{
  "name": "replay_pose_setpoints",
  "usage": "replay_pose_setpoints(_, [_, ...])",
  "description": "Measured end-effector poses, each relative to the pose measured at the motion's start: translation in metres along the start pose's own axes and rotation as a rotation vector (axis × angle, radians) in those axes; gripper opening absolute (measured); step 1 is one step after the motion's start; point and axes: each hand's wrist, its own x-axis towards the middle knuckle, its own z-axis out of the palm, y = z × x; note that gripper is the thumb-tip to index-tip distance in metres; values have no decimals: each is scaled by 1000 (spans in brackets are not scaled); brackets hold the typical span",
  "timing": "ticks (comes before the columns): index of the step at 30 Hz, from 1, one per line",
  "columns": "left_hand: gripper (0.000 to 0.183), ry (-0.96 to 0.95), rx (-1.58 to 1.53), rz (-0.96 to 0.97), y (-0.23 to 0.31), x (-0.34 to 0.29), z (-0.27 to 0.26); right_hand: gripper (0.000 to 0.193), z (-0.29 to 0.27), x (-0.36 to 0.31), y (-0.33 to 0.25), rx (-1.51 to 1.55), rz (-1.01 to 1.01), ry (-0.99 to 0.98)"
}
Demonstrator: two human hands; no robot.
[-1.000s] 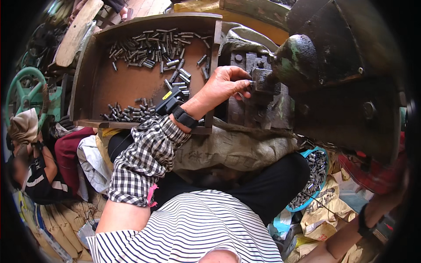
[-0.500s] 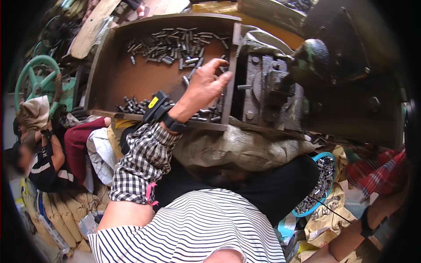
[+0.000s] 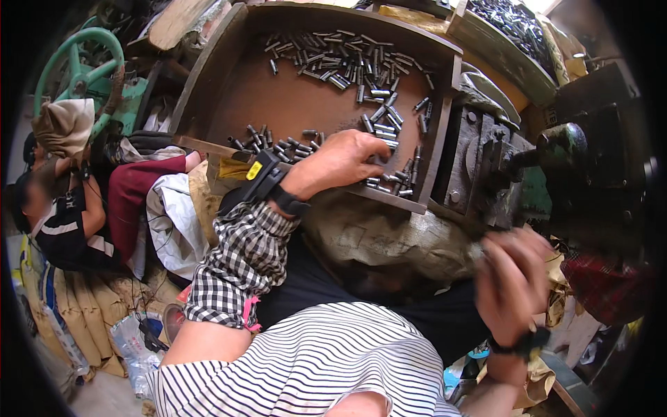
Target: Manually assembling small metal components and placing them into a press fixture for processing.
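Note:
My left hand (image 3: 340, 161) reaches over the near side of a shallow wooden tray (image 3: 306, 104), its fingers curled down among short metal cylinders. Whatever its fingertips may hold is hidden. Shiny cylinders (image 3: 337, 59) lie heaped along the tray's far side, and more (image 3: 288, 149) are scattered along the near edge. My right hand (image 3: 513, 281) is raised in front of a dark, oily machine (image 3: 479, 156), right of the tray. Motion smears its fingers, so I cannot see whether they hold anything.
A green handwheel (image 3: 80, 76) stands at the far left, close to a seated person (image 3: 69, 215). A grey sack (image 3: 389, 240) hangs below the tray and machine. More metal pieces (image 3: 511, 28) fill a container at the far right. Plaid red cloth (image 3: 604, 281) lies right of my right hand.
My left hand has moved from the tray's right side to its near side. My right hand has come up from the lower right toward the machine. The whole view has shifted.

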Motion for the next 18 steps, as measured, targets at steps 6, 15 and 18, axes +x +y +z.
replay_pose_setpoints(6, [17,-156,175,116,6,28,28,10,148,42,78,12,-94,-185])
replay_pose_setpoints(15, [13,-160,338,62,-3,22,35,14,187,80,91,16,-256,-464])
replay_pose_setpoints(18, [11,-130,417,55,5,20,29,14,190,85,97,14,-323,-460])
